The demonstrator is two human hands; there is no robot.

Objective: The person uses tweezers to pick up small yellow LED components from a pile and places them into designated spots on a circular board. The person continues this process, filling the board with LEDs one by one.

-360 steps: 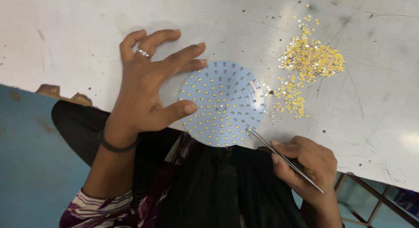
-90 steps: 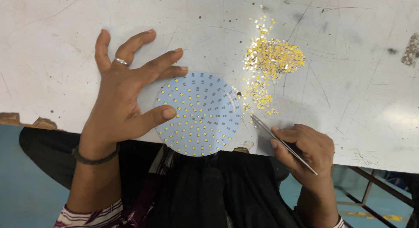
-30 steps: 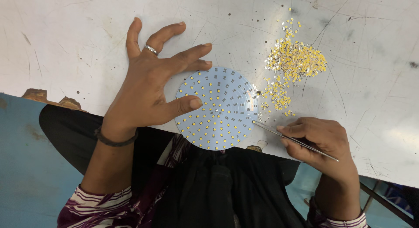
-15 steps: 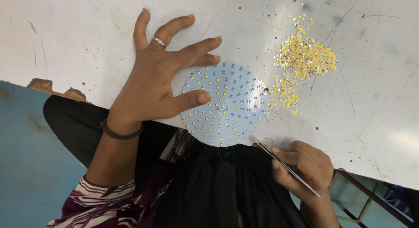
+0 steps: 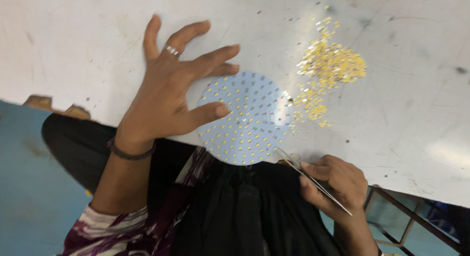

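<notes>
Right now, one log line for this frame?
left hand: thumb on disc | right hand: holds tweezers, tip at disc edge | chips: piled on table

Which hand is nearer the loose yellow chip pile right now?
Right, narrowly. The right hand, gripping the tweezers, sits at the table edge below the yellow chip pile. The left hand rests on the round board, on its far side from the pile.

Pale blue round board (image 5: 245,116) showing w/ yellow dot grid; yellow chip pile (image 5: 329,70) lying on scuffed white tabletop (image 5: 88,35); sleeve (image 5: 112,231) showing purple-white stripes.
</notes>
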